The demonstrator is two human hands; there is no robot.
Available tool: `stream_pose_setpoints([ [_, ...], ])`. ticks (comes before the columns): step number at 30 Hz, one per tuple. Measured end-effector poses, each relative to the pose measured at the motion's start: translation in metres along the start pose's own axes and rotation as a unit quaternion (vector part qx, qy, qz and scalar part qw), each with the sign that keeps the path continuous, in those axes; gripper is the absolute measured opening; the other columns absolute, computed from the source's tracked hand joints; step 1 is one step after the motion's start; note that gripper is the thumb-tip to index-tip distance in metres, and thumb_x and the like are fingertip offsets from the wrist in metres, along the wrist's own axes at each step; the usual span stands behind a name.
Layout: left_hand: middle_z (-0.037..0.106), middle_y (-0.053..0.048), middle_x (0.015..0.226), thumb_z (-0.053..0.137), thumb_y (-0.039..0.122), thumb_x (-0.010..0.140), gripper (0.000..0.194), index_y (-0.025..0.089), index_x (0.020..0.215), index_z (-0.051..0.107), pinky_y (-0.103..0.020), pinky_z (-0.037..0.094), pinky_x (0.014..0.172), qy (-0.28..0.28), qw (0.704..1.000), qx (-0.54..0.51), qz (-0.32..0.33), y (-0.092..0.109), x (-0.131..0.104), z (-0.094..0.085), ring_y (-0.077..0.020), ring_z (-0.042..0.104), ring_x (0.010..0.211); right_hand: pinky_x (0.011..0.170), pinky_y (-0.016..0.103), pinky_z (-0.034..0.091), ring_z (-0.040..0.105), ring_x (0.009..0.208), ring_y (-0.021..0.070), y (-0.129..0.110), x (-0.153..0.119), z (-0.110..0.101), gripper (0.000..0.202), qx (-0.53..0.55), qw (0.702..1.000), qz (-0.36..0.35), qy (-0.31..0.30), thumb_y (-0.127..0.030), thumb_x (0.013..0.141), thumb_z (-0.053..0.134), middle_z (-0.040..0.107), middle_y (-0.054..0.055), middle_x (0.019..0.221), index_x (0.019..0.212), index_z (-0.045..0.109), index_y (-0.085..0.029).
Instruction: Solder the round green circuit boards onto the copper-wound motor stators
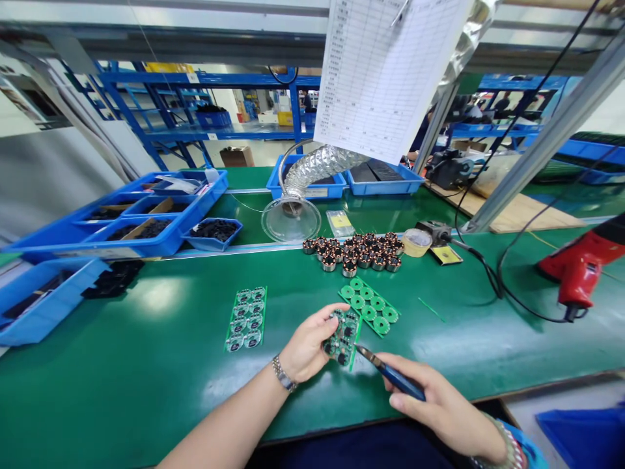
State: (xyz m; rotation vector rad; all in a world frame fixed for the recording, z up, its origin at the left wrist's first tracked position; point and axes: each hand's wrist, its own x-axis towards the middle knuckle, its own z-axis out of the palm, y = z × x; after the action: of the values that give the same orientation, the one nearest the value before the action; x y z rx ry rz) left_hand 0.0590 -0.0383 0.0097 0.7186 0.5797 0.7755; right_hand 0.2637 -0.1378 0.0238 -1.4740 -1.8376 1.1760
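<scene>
My left hand [308, 344] grips a panel of round green circuit boards [347, 329] with black parts on it, raised over the green bench. In my right hand [434, 394] is a pair of blue-handled cutting pliers [398, 378], their jaws at the panel's right edge strip. Whether the jaws touch the strip I cannot tell. Behind my hands lies a second green panel [375, 306] of round boards with centre holes. A third panel [247, 318] rests flat to the left. Copper-wound motor stators [364, 251] stand in a cluster farther back.
A clear fume hood [291, 218] on a silver duct stands at the back. Blue bins [166, 241] fill the far left. A red heat gun [581, 267] and its black cable occupy the right side. A roll of tape [416, 242] sits beside the stators. A thin green strip [431, 309] lies to the right.
</scene>
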Motion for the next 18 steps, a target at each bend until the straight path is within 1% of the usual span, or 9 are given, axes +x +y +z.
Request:
stream_pose_setpoints([
  [3,0.055,-0.001,0.076,0.064,0.032,0.072,0.042,0.018,0.11,0.051,-0.018,0.04,0.05,0.062,0.995,0.074,0.03,0.005,0.004,-0.005,-0.0081,0.049,0.057,0.096,0.039,0.042,0.054,0.109,0.0219,0.014,-0.003,-0.013,0.048,-0.086,0.994,-0.004,0.066,-0.044,0.081,0.048,0.058,0.007,0.118,0.124,0.047,-0.023],
  [5,0.054,0.0,0.07,0.063,0.033,0.072,0.042,0.018,0.109,0.05,-0.019,0.04,0.049,0.117,0.971,0.201,0.054,0.009,0.007,-0.012,-0.0095,0.048,0.056,0.095,0.039,0.042,0.053,0.11,0.0226,0.03,-0.008,-0.032,0.047,-0.2,0.969,0.011,0.143,-0.044,0.083,0.045,0.056,0.007,0.12,0.125,0.046,-0.023],
  [7,0.049,0.003,0.061,0.062,0.033,0.071,0.039,0.018,0.105,0.053,-0.02,0.038,0.047,0.14,0.926,0.344,0.057,0.009,0.011,-0.02,-0.0106,0.045,0.052,0.081,0.037,0.05,0.061,0.089,0.0222,0.047,-0.016,-0.054,0.047,-0.319,0.924,0.058,0.201,-0.044,0.084,0.041,0.062,0.008,0.104,0.125,0.044,-0.023],
  [9,0.047,0.004,0.057,0.061,0.034,0.07,0.033,0.02,0.1,0.057,-0.023,0.039,0.05,0.141,0.878,0.452,0.068,0.006,0.016,-0.026,-0.0124,0.045,0.051,0.067,0.037,0.051,0.062,0.07,0.0225,0.061,-0.023,-0.071,0.047,-0.444,0.857,0.111,0.235,-0.043,0.084,0.04,0.062,0.008,0.084,0.125,0.045,-0.02],
  [11,0.053,0.001,0.064,0.061,0.033,0.07,0.028,0.021,0.095,0.061,-0.029,0.042,0.064,0.147,0.831,0.524,0.118,0.001,0.019,-0.029,-0.0166,0.05,0.061,0.06,0.036,0.048,0.06,0.064,0.0232,0.071,-0.026,-0.081,0.045,-0.532,0.802,0.142,0.232,-0.04,0.084,0.04,0.058,0.007,0.073,0.122,0.048,-0.018],
  [12,0.058,-0.002,0.071,0.062,0.032,0.07,0.026,0.021,0.093,0.062,-0.032,0.041,0.073,0.156,0.805,0.551,0.154,0.0,0.019,-0.03,-0.0196,0.053,0.071,0.058,0.035,0.047,0.06,0.064,0.0238,0.075,-0.027,-0.082,0.043,-0.559,0.784,0.15,0.225,-0.039,0.083,0.041,0.057,0.007,0.071,0.12,0.049,-0.018],
  [15,0.061,-0.008,0.095,0.061,0.033,0.071,0.027,0.021,0.095,0.062,-0.038,0.034,0.09,0.182,0.733,0.613,0.23,0.007,0.013,-0.035,-0.0265,0.051,0.094,0.052,0.034,0.043,0.059,0.066,0.0264,0.083,-0.025,-0.081,0.042,-0.589,0.76,0.156,0.227,-0.039,0.082,0.042,0.057,0.01,0.074,0.119,0.05,-0.019],
  [17,0.059,-0.012,0.101,0.057,0.037,0.075,0.032,0.018,0.1,0.06,-0.039,0.033,0.091,0.207,0.677,0.667,0.234,0.02,0.003,-0.045,-0.0286,0.05,0.099,0.051,0.036,0.041,0.059,0.067,0.0284,0.089,-0.024,-0.08,0.045,-0.58,0.76,0.148,0.252,-0.042,0.082,0.04,0.058,0.012,0.079,0.12,0.049,-0.02],
  [18,0.058,-0.014,0.102,0.054,0.04,0.076,0.036,0.016,0.103,0.059,-0.039,0.034,0.091,0.231,0.639,0.7,0.222,0.028,-0.005,-0.051,-0.0297,0.05,0.099,0.052,0.036,0.041,0.059,0.068,0.0293,0.094,-0.024,-0.08,0.047,-0.566,0.766,0.14,0.271,-0.044,0.082,0.04,0.059,0.014,0.081,0.121,0.048,-0.02],
])
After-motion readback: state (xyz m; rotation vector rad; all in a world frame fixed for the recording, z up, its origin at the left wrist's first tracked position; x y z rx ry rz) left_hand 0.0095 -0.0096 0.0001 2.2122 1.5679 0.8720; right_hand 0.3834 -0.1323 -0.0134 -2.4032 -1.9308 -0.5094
